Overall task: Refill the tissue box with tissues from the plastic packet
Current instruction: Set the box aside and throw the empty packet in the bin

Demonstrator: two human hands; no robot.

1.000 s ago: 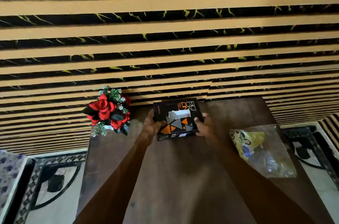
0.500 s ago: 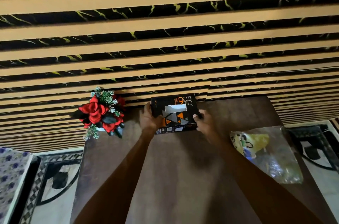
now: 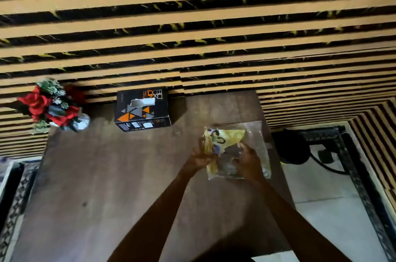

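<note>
The black tissue box (image 3: 142, 109) with orange and grey triangles stands alone at the far edge of the brown table (image 3: 102, 176), against the striped wall, a white tissue showing in its top slot. The clear plastic packet (image 3: 235, 146) with a yellow print lies at the table's right side and looks flat. My left hand (image 3: 200, 157) grips its left edge and my right hand (image 3: 248, 159) holds its near right part. Both hands are well to the right of the box.
A vase of red flowers (image 3: 53, 107) stands at the table's far left corner. The table's right edge runs just past the packet, with a dark round object (image 3: 293, 148) and tiled floor below. Patterned floor lies to the left.
Both hands have let go of the tissue box, which now rests at the wall, and have moved right onto the plastic packet. The camera view has swung right and down.
</note>
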